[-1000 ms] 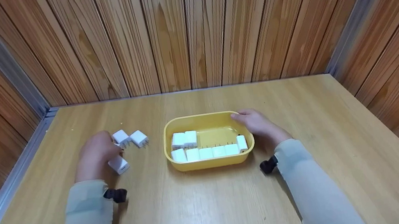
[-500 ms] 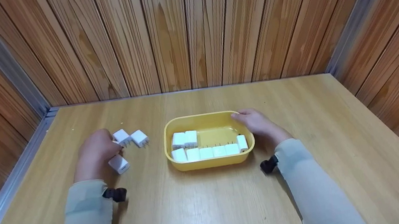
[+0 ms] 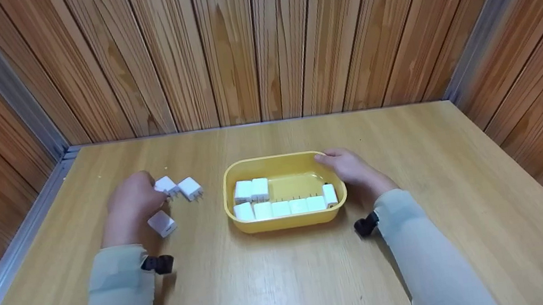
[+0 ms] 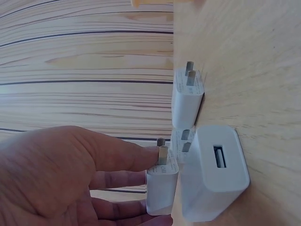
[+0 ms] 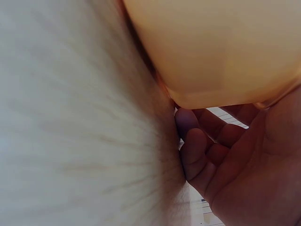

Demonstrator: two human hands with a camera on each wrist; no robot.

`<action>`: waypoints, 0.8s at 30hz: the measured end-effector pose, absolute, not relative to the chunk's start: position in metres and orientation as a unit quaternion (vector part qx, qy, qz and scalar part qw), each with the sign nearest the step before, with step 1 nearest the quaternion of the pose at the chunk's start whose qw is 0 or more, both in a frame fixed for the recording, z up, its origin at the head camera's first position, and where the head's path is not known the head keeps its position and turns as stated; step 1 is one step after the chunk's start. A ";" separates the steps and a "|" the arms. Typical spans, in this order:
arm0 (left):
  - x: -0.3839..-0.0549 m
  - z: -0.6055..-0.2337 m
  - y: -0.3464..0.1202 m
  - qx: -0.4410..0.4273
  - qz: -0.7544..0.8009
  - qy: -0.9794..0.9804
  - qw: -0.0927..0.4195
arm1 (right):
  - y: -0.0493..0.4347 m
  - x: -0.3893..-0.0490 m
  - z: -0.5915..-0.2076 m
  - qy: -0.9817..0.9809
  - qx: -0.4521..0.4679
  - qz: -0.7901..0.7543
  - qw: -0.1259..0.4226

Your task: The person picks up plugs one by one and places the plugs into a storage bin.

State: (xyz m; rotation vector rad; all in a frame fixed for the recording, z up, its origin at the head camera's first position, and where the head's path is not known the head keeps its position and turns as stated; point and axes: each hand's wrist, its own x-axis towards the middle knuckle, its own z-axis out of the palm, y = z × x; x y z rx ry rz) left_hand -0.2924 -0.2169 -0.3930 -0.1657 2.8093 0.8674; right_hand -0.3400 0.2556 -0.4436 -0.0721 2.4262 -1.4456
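On a wooden table [image 3: 250, 301], at left, the person's left hand [image 3: 132, 203] pinches a white plug adapter [image 4: 162, 193] between thumb and fingers, its metal prongs showing; whether it is clear of the surface cannot be told. Three loose adapters [image 3: 190, 188] lie close to that hand. At centre, a yellow bin [image 3: 288, 221] holds a near row of similar adapters, with two more behind it at left. The right hand [image 3: 349, 165] grips the bin's far right corner, thumb over the rim. The step appears to be picking up one adapter; the next move seems to call for lifting it past its neighbours, into the bin's bare far side.
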 end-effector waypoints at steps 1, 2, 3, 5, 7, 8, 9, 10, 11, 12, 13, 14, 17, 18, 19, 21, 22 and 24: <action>-0.290 -0.391 -0.215 -0.056 0.290 0.950 0.097 | 0.256 -0.340 -0.444 0.845 -0.026 -0.511 0.158; -0.289 -0.389 -0.213 -0.055 0.287 0.951 0.097 | 0.256 -0.340 -0.444 0.842 -0.028 -0.514 0.159; -0.289 -0.388 -0.212 -0.053 0.285 0.952 0.096 | 0.256 -0.341 -0.445 0.842 -0.027 -0.515 0.159; -0.288 -0.387 -0.210 -0.052 0.286 0.952 0.096 | 0.256 -0.341 -0.444 0.842 -0.024 -0.514 0.159; -0.288 -0.386 -0.208 -0.049 0.287 0.952 0.094 | 0.256 -0.341 -0.444 0.844 -0.023 -0.512 0.158; -0.288 -0.386 -0.207 -0.047 0.287 0.953 0.091 | 0.256 -0.341 -0.444 0.844 -0.022 -0.512 0.159; -0.288 -0.385 -0.206 -0.043 0.285 0.954 0.087 | 0.256 -0.340 -0.444 0.842 -0.020 -0.514 0.161; -0.287 -0.385 -0.205 -0.040 0.283 0.955 0.083 | 0.256 -0.340 -0.444 0.842 -0.016 -0.515 0.162; -0.287 -0.384 -0.203 -0.036 0.279 0.957 0.076 | 0.255 -0.340 -0.444 0.840 -0.013 -0.517 0.164; -0.287 -0.383 -0.201 -0.032 0.274 0.959 0.069 | 0.255 -0.340 -0.444 0.839 -0.009 -0.519 0.166; -0.287 -0.383 -0.200 -0.029 0.270 0.960 0.063 | 0.255 -0.339 -0.444 0.838 -0.005 -0.519 0.167; -0.287 -0.382 -0.198 -0.027 0.268 0.961 0.058 | 0.255 -0.339 -0.444 0.837 -0.004 -0.520 0.170; -0.287 -0.382 -0.194 -0.020 0.263 0.964 0.040 | 0.255 -0.338 -0.443 0.832 0.000 -0.527 0.171; -0.288 -0.382 -0.193 -0.019 0.263 0.964 0.033 | 0.255 -0.337 -0.442 0.830 0.001 -0.531 0.172; -0.288 -0.382 -0.192 -0.016 0.262 0.965 0.027 | 0.255 -0.337 -0.442 0.826 0.004 -0.536 0.174; -0.289 -0.383 -0.189 -0.010 0.255 0.967 0.012 | 0.255 -0.336 -0.442 0.819 0.007 -0.546 0.177; -0.289 -0.383 -0.188 -0.007 0.253 0.967 0.006 | 0.255 -0.336 -0.442 0.815 0.011 -0.551 0.180; -0.289 -0.382 -0.184 -0.007 0.254 0.967 -0.002 | 0.255 -0.336 -0.442 0.810 0.015 -0.557 0.184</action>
